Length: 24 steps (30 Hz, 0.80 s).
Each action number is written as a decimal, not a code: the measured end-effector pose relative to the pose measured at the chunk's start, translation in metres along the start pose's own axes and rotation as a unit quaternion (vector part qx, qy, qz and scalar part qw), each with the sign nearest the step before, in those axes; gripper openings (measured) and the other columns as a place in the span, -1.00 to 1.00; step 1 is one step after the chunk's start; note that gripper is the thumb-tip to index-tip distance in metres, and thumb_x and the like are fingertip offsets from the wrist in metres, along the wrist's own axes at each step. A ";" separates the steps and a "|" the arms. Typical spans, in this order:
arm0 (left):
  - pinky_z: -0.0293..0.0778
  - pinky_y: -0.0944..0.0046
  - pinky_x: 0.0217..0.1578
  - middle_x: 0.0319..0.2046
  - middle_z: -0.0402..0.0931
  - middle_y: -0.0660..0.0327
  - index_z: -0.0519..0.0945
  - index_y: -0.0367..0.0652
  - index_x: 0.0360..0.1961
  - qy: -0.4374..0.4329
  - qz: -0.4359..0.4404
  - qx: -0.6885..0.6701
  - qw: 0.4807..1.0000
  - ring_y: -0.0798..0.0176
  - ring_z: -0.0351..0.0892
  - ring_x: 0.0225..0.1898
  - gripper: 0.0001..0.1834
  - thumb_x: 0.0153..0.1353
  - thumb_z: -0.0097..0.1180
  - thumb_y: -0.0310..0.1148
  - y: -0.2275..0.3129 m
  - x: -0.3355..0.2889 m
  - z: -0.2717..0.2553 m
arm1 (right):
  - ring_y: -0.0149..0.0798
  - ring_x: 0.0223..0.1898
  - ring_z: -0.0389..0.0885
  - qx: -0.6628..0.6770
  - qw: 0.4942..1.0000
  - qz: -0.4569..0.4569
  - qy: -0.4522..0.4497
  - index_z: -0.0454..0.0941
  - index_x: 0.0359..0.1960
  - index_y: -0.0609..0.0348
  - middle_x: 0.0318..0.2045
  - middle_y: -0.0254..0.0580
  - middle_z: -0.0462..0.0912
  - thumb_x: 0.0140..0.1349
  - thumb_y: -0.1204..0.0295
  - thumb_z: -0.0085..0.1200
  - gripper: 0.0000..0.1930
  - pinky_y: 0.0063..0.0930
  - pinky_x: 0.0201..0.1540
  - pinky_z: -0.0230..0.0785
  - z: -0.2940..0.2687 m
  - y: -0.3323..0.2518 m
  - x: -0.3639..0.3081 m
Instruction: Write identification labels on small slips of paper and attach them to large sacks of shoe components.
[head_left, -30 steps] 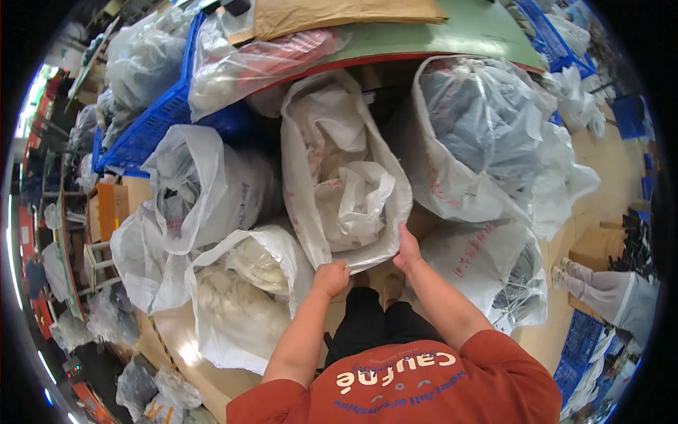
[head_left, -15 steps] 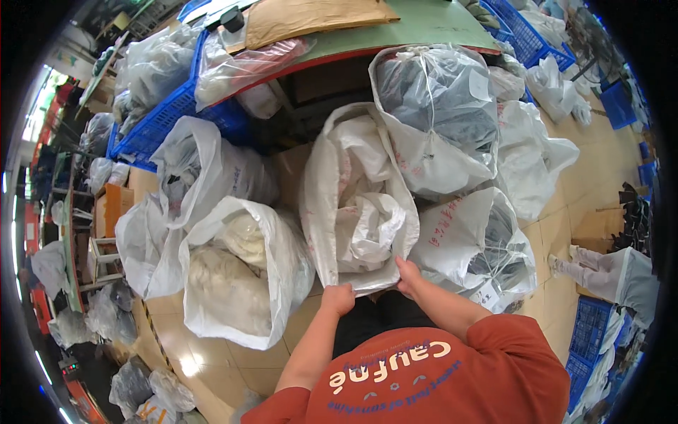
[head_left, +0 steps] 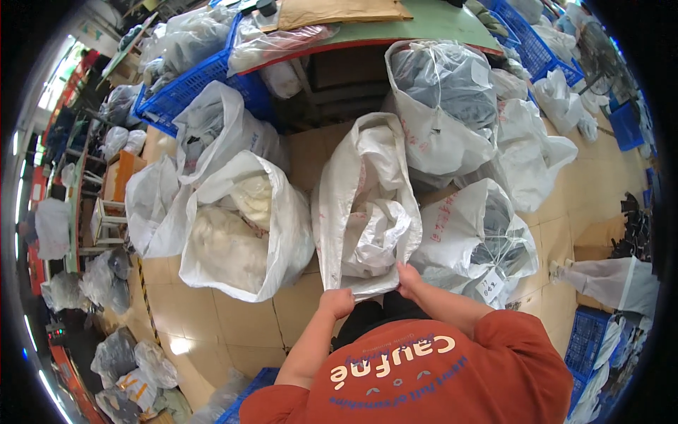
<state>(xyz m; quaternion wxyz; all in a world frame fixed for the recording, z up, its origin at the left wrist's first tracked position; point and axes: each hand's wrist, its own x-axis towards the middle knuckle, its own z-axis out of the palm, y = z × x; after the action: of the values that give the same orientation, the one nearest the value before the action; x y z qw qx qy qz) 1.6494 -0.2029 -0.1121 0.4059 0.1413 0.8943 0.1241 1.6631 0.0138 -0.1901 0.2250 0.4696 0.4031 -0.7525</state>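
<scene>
Both my hands grip the near rim of a tall white woven sack (head_left: 332, 205), whose mouth gapes toward me. My left hand (head_left: 337, 302) is closed on the rim's left corner, and my right hand (head_left: 407, 280) is closed on its right corner. Crumpled white sacking (head_left: 378, 230) lies inside it. Just left stands another open white sack (head_left: 286, 261) filled with cream-coloured fluffy material (head_left: 229, 244). To the right, a tied sack (head_left: 441, 240) with a white tag (head_left: 490, 285) holds dark stuff under clear plastic.
A large sack (head_left: 452, 141) of grey goods stands beyond, before a green table (head_left: 409, 32) with a red edge. Blue crates (head_left: 187, 88) flank the table. More sacks (head_left: 530, 152) line the right, and a white-sleeved shape (head_left: 611, 283) lies over there. Plastic bags sit at the lower left.
My view has shifted, so more of the floor shows at the lower left. Both hands keep their grip on the sack's rim, and its near end is drawn slightly closer to me.
</scene>
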 end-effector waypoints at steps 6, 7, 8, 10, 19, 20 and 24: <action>0.41 0.03 -0.26 -0.43 0.54 -0.01 0.56 -0.15 -0.46 0.009 -0.035 -0.009 0.999 -0.05 0.53 -0.34 -0.67 0.06 -0.18 -0.18 0.031 -0.024 0.071 | -0.09 -0.01 0.39 -0.095 0.987 0.121 -0.054 0.19 0.08 0.17 0.02 -0.12 0.36 0.32 0.27 -0.34 -0.64 -0.09 0.02 0.28 -0.061 0.015 -0.022; 0.41 0.01 -0.27 -0.44 0.53 -0.04 0.55 -0.17 -0.46 -0.006 -0.046 -0.021 0.999 -0.08 0.52 -0.34 -0.69 0.04 -0.18 -0.20 0.038 -0.032 0.081 | -0.09 -0.01 0.39 -0.104 0.985 0.126 -0.063 0.19 0.08 0.17 0.02 -0.12 0.36 0.32 0.27 -0.34 -0.64 -0.09 0.02 0.28 -0.070 0.014 -0.020; 0.41 0.01 -0.27 -0.44 0.53 -0.04 0.55 -0.17 -0.46 -0.005 -0.055 -0.025 0.998 -0.08 0.52 -0.34 -0.69 0.04 -0.18 -0.20 0.043 -0.042 0.092 | -0.09 -0.01 0.39 -0.128 0.978 0.151 -0.072 0.19 0.07 0.18 0.02 -0.10 0.35 0.31 0.29 -0.33 -0.64 -0.07 0.02 0.26 -0.078 0.010 -0.028; 0.42 0.05 -0.24 -0.40 0.54 -0.01 0.58 -0.17 -0.44 0.005 -0.072 -0.064 0.995 -0.06 0.53 -0.31 -0.66 0.06 -0.21 -0.20 0.055 -0.065 0.111 | -0.01 0.01 0.38 -0.244 0.941 0.201 -0.119 0.20 0.07 0.19 0.02 -0.03 0.35 0.27 0.33 -0.24 -0.64 -0.03 0.06 0.22 -0.089 -0.006 -0.041; 0.39 0.03 -0.19 -0.34 0.51 -0.09 0.57 -0.21 -0.40 0.031 -0.221 -0.169 0.960 -0.13 0.48 -0.25 -0.62 -0.02 -0.17 -0.15 0.025 -0.181 0.158 | 0.06 0.02 0.28 -0.239 0.962 0.124 -0.038 -0.13 0.24 -0.14 0.23 -0.08 0.00 0.03 0.03 0.06 -0.20 0.03 0.04 0.12 -0.105 -0.070 -0.013; 0.38 0.02 -0.19 -0.36 0.50 -0.11 0.57 -0.22 -0.40 0.047 -0.256 -0.171 0.950 -0.14 0.48 -0.26 -0.62 -0.04 -0.15 -0.16 0.020 -0.195 0.158 | 0.07 0.05 0.23 -0.265 0.958 0.112 -0.023 -0.13 0.24 -0.15 0.25 -0.13 -0.04 0.02 -0.02 0.06 -0.19 0.02 0.06 0.10 -0.088 -0.069 -0.023; 0.38 0.00 -0.21 -0.42 0.48 -0.16 0.57 -0.27 -0.47 0.127 -0.310 -0.195 0.922 -0.18 0.47 -0.29 -0.65 -0.11 -0.08 -0.19 -0.024 -0.248 0.177 | 0.00 0.03 0.29 -0.374 0.914 0.136 -0.075 -0.07 0.24 -0.07 0.20 -0.11 0.08 0.04 0.11 0.10 -0.22 -0.11 0.08 0.15 -0.055 -0.023 -0.021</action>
<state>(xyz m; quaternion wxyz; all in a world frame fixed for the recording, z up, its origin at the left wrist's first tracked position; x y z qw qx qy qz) 1.9366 -0.2939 -0.0618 0.3265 -0.2424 0.8954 0.1812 1.6852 0.0709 -0.1758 0.5139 0.3440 0.5693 -0.5417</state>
